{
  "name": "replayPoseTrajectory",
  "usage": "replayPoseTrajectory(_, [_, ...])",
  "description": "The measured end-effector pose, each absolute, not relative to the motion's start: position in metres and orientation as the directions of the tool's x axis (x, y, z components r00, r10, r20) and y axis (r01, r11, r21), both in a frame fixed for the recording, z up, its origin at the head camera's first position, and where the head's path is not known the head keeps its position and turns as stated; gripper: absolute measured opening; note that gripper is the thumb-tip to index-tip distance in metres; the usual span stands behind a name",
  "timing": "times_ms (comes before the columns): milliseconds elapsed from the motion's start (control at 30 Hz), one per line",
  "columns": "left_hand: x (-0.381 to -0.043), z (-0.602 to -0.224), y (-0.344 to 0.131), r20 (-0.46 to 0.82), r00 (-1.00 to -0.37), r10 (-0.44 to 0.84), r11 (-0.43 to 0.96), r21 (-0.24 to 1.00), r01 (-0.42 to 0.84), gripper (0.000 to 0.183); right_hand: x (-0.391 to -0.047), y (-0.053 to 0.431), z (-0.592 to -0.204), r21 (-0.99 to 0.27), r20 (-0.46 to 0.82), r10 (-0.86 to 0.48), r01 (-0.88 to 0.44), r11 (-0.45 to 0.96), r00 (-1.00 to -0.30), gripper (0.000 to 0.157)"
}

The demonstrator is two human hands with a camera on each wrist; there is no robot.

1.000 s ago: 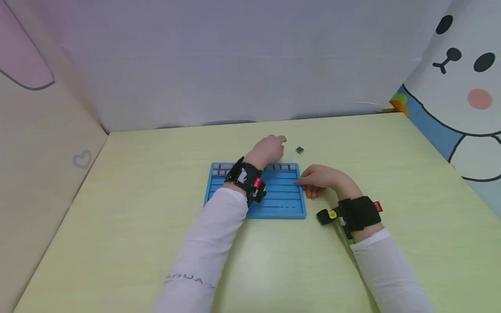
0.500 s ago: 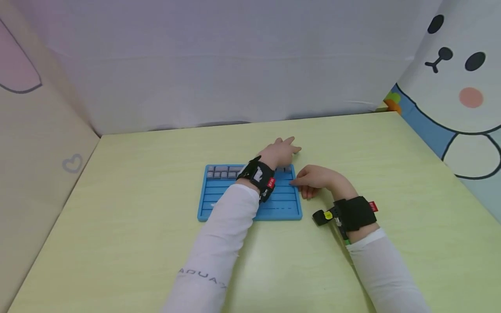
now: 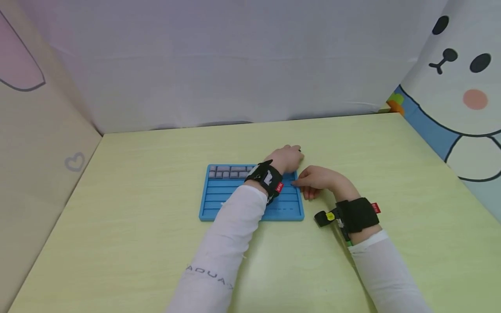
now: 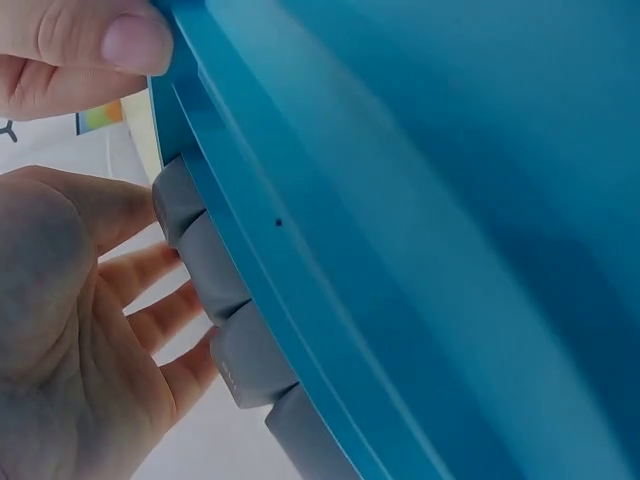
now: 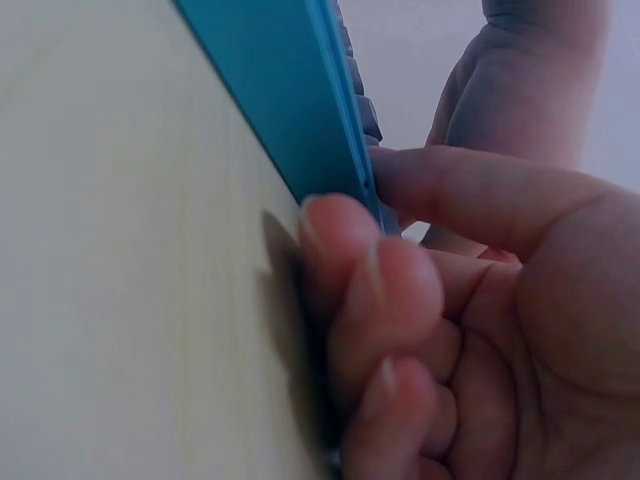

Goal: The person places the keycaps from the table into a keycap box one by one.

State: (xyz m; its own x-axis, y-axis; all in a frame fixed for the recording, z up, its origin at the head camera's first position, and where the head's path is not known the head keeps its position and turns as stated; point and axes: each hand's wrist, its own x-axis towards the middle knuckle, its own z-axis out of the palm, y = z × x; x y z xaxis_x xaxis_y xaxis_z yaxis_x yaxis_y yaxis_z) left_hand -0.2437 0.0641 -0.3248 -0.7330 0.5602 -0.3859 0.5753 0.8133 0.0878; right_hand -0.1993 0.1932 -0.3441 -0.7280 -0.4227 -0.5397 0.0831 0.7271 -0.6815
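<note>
A shallow blue ridged keycap tray lies on the table with grey keycaps along its far rows. My right hand grips the tray's right edge, thumb on top and the other fingers curled at the side. Across the tray's far right corner reaches my left hand, fingers bent downward. At its fingertips shows a sliver of a small dark piece. In the left wrist view those fingertips are hidden behind the keycaps, so I cannot tell whether they pinch the piece.
The pale yellow-green table extends around the tray. A white sheet hangs behind its far edge, and a panel with a cartoon face stands at the right. Black camera straps circle both wrists.
My left hand has moved right and down to the small dark piece, its outstretched fingers now bent around that spot. The right hand keeps hold of the tray's edge.
</note>
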Motion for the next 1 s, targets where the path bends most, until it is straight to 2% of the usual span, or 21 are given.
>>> replayPoseTrajectory(333, [-0.2458,-0.3262,0.0672,-0.315,-0.778,0.544,0.837,0.138,0.529,0.028,-0.1981,0.1921,-0.3412,-0.688,-0.532,-0.429,0.078,0.722,-0.73,0.036])
replayPoseTrajectory(567, [-0.2437,-0.3227,0.0646,-0.314,-0.795,0.519,0.854,0.164,0.493,0.03,-0.1968,0.1915,-0.3403,-0.685,-0.538,-0.424,0.084,0.724,-0.728,0.035])
replayPoseTrajectory(1000, [-0.2506,-0.3182,0.058,-0.219,-0.807,0.549,0.836,0.149,0.528,0.026,-0.1988,0.1916,-0.3416,-0.675,-0.557,-0.404,0.111,0.73,-0.726,0.035])
